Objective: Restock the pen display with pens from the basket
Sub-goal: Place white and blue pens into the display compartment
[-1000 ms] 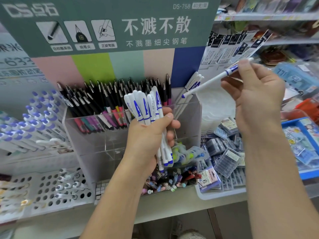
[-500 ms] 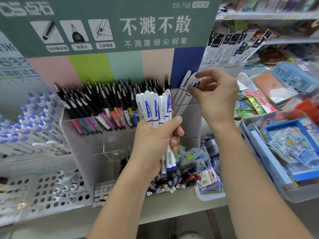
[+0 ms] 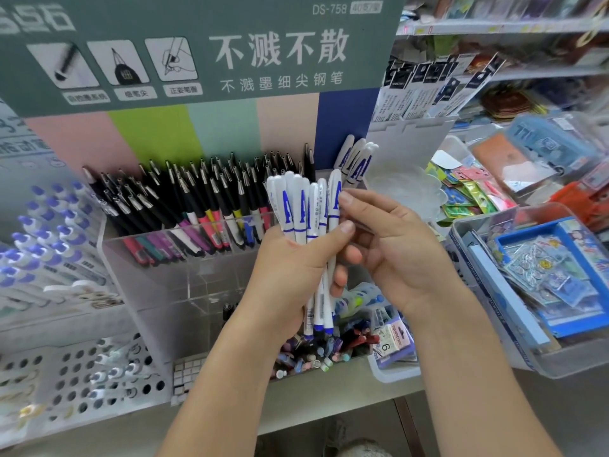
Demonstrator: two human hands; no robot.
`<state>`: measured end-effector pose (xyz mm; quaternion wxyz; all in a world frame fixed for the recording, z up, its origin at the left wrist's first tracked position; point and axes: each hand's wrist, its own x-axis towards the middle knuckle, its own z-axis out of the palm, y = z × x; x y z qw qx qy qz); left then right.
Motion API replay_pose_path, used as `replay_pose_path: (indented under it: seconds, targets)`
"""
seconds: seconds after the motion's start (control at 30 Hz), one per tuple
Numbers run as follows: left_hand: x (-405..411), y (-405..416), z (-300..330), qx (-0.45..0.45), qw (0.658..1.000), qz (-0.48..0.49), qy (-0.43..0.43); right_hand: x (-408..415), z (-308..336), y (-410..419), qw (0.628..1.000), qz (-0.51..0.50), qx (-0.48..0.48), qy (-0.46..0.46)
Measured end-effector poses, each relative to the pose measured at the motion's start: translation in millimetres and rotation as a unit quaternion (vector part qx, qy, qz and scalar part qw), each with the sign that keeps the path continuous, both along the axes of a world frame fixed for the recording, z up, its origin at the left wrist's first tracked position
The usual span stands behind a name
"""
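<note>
Head view, hands before the pen display [image 3: 184, 278]. Left hand [image 3: 290, 268] was clamped around an upright bundle of white pens [image 3: 306, 212] with blue markings, caps up, at frame centre. Right hand [image 3: 392, 252], at 3 o'clock of the bundle, had fingertips [image 3: 346, 197] pinched on the rightmost pen's cap. Black pens [image 3: 204, 199] filled the clear compartment at 9 o'clock; several matching white pens [image 3: 357, 159] stood in the display at 1 o'clock.
</note>
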<state>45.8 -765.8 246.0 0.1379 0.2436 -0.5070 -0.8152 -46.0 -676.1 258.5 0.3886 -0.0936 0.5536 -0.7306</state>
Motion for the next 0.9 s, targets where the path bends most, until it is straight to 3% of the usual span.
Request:
replay_pose_path:
  seconds: [0.1, 0.3, 0.47, 0.7, 0.9]
  targets:
    - [2, -2, -1, -0.021, 1.0, -0.015, 0.0, 2, 0, -2, 1.0, 0.027, 0.002, 0.013]
    - [3, 2, 2, 0.02, 0.999, 0.034, 0.014, -4, 5, -8, 0.998, -0.052, -0.021, 0.026]
    - [8, -6, -2, 0.013, 0.998, 0.061, -0.017, -43, 21, 4, 0.958, -0.209, -0.186, 0.054]
    - [8, -6, 2, 0.051, 0.997, 0.056, -0.017, -67, -3, -22, 0.92, -0.228, 0.059, 0.314]
    - [8, -7, 5, 0.106, 0.992, 0.066, -0.033, -61, -28, -24, 0.847, -0.219, 0.147, 0.462]
